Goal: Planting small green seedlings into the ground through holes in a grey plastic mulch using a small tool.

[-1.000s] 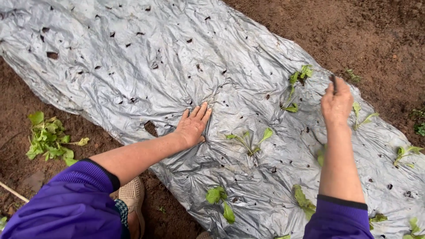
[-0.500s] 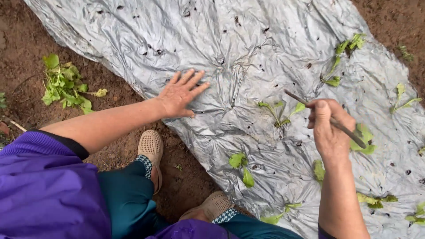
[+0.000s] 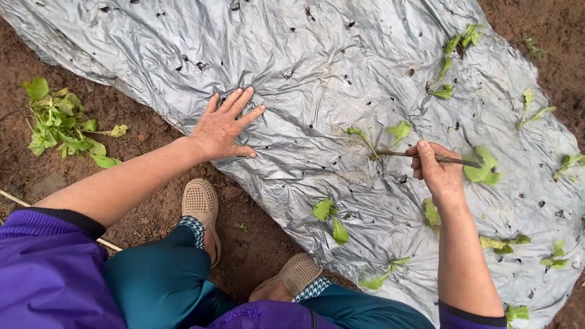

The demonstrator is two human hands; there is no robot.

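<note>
My left hand (image 3: 224, 127) lies flat, fingers spread, on a crinkled silver plastic sheet (image 3: 317, 67) that covers a soil bed. My right hand (image 3: 437, 170) is closed around a thin dark stick (image 3: 402, 154), held nearly level. The stick's tip touches the base of a small green seedling (image 3: 378, 140) that grows through a hole in the sheet. Another seedling (image 3: 329, 216) stands nearer to me, below the first.
Several more seedlings (image 3: 454, 52) poke through the sheet at the right and far right. A loose bunch of green seedlings (image 3: 64, 125) lies on the brown soil at the left. My beige shoes (image 3: 201, 204) rest on bare earth beside the sheet's edge.
The view has shifted along the bed. My right hand came down from the far seedling and lowered the stick to the middle seedling's base. My left hand stays flat on the sheet.
</note>
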